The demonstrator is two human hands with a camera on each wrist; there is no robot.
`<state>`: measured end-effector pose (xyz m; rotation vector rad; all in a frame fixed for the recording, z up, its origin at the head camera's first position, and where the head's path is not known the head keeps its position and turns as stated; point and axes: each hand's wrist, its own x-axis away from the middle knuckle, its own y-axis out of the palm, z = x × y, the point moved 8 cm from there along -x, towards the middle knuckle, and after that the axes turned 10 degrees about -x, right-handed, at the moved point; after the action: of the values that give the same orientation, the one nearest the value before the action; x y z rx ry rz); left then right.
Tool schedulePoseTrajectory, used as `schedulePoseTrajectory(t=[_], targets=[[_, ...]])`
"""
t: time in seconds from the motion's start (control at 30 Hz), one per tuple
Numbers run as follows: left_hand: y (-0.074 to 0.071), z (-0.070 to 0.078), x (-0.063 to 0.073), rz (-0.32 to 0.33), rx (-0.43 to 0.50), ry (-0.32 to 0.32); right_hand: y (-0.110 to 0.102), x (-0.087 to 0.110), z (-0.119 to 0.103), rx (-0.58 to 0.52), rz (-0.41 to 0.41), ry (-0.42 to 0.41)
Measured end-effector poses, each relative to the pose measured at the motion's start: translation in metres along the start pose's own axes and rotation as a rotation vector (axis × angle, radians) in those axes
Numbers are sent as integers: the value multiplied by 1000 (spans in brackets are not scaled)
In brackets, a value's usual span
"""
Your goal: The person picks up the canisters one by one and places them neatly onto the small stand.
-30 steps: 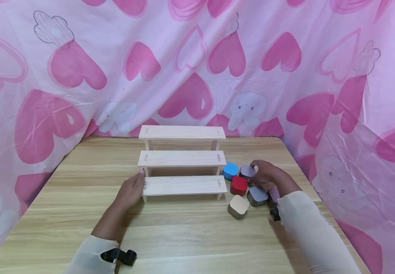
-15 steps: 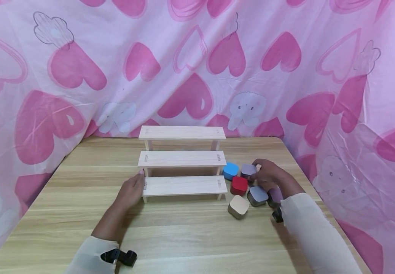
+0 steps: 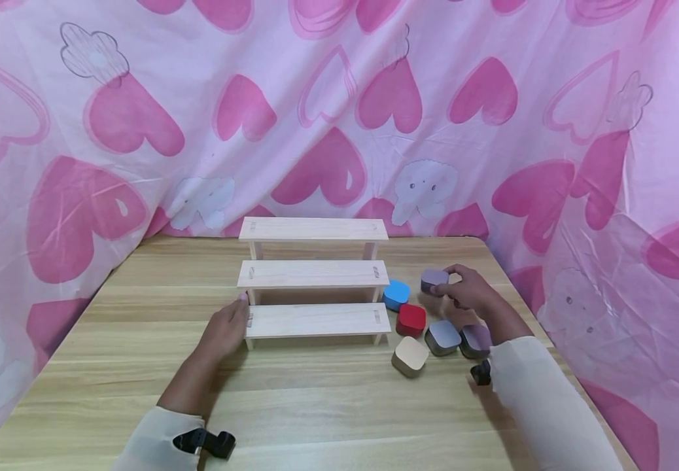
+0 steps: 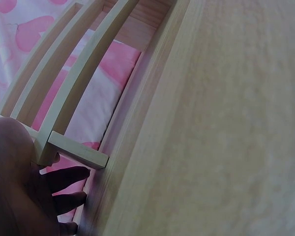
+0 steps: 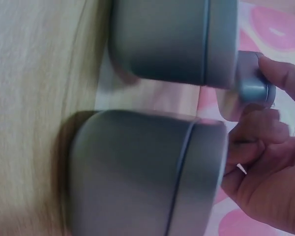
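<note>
Stand: 1, pale wood, 3 stepped boards. The stand [image 3: 316, 320] is upright on the surface [image 3: 316, 405], well away from its front edge. The boards rise toward the back, presumably staggered so that each remains reachable from the front.

Hands: 2. The left hand [image 3: 226, 327] grips the left end of the bottom board, a fingertip showing past the wood and 3 other fingers extended loosely; likely purpose, steadying the stand. The right hand [image 3: 466, 288] pinches 1 tin by its side, between thumb and fingers, leaving the flat lid uncovered.

Tins: 6, squarish with rounded corners. The 2 nearest the right wrist camera show a seam below the lid.
- 1 lavender tin [image 3: 433, 277], in the right hand, farthest back of the group; its shadow suggests it is just clear of the surface.
- 1 blue tin [image 3: 396, 292], just beside the stand's right end.
- 1 red tin [image 3: 411, 317], in front of the blue; contact cannot be told.
- 1 grey-blue tin [image 3: 443, 335], right of the red.
- 1 purple tin [image 3: 477, 339], just beside the grey-blue.
- 1 cream tin [image 3: 410, 354], nearest the person.
All sit right of the stand, apparently grouped for the right hand's easy reach.

Cloth: a pink heart-print cloth [image 3: 292, 150], hung behind and at the sides, probably as a screen.
</note>
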<state>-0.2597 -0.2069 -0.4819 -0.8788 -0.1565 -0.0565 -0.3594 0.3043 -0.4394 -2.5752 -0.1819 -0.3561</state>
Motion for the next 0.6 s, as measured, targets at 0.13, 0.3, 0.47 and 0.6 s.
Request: schedulePoseTrajectory(t=[0.13, 0.3, 0.47, 0.6], targets=[[-1, 0, 0, 4, 1, 3, -2, 3, -4, -87, 1, -5], [-3, 2, 0, 12, -5, 12, 1, 7, -14, -127, 2, -24], [-2, 3, 1, 9, -4, 9, 8, 11, -26, -128, -6, -52], [-2, 2, 1, 9, -8, 7, 12, 14, -34, -138, -8, -65]])
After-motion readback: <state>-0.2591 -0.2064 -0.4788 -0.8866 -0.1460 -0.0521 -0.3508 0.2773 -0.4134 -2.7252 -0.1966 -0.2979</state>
